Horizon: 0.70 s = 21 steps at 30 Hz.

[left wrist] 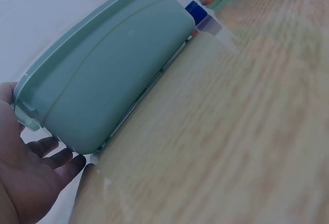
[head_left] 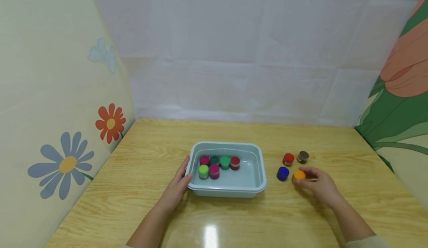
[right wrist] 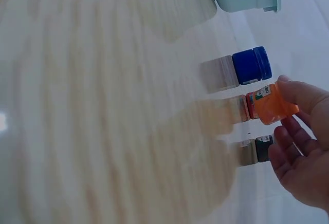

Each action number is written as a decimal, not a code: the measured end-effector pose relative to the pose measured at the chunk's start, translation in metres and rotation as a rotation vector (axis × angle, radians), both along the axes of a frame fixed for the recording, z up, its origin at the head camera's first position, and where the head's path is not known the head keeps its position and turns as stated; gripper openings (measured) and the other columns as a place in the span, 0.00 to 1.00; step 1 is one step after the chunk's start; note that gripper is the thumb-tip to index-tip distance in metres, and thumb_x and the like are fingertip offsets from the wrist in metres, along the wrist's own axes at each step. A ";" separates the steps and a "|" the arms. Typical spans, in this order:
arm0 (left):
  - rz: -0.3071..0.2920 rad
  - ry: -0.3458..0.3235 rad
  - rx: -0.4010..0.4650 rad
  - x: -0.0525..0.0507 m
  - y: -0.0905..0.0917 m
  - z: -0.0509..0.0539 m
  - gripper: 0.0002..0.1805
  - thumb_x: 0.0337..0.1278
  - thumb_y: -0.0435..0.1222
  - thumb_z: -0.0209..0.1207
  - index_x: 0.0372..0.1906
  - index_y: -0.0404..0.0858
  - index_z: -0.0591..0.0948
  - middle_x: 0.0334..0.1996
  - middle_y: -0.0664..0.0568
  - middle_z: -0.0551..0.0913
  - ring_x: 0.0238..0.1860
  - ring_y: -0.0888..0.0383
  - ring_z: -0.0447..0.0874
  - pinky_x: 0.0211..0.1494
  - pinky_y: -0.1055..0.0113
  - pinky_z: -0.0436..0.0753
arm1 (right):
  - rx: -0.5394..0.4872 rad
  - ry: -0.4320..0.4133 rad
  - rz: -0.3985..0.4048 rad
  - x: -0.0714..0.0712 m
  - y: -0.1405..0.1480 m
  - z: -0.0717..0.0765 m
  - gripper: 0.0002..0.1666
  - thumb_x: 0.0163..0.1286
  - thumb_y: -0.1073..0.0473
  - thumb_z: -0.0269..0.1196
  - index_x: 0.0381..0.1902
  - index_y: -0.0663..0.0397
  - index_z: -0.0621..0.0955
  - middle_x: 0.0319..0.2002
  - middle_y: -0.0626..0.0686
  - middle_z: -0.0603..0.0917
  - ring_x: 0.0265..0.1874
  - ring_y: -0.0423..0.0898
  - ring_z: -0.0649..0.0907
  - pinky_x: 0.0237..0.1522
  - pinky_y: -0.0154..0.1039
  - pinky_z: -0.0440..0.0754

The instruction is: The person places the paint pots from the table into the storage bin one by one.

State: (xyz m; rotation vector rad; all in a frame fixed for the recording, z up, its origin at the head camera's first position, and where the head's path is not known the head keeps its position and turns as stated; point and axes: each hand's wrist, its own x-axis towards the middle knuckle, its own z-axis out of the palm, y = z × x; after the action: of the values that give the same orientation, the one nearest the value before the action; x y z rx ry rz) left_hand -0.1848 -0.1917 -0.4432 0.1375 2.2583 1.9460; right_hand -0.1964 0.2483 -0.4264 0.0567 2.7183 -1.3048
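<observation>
Jars (head_left: 224, 162) inside your tub (head_left: 245, 175) seen only from the head, orange jar (right wrist: 271, 105) small, white-labelled, pinched by your right fingers (right wrist: 299, 91), left fingers (left wrist: 60, 158) gripping the tub's end

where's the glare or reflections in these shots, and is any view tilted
Head view: bright glare on the table near the bottom edge; left wrist view: steeply tilted, so the tray runs diagonally; right wrist view: the blue jar and orange jar reflect in the glossy surface, with a white glare spot at the left edge.
</observation>
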 end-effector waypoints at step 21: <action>0.002 0.006 -0.009 0.001 0.000 0.001 0.34 0.75 0.43 0.43 0.79 0.54 0.46 0.80 0.49 0.40 0.80 0.42 0.36 0.76 0.40 0.50 | 0.038 0.157 0.055 -0.009 -0.022 0.043 0.32 0.66 0.46 0.66 0.61 0.60 0.76 0.56 0.62 0.80 0.50 0.54 0.79 0.44 0.31 0.79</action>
State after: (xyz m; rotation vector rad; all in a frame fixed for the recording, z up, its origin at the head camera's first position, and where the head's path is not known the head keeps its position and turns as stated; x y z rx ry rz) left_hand -0.1835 -0.1914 -0.4422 0.1407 2.2717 1.9383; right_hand -0.2054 0.2266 -0.3837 -0.1211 2.8526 -1.2947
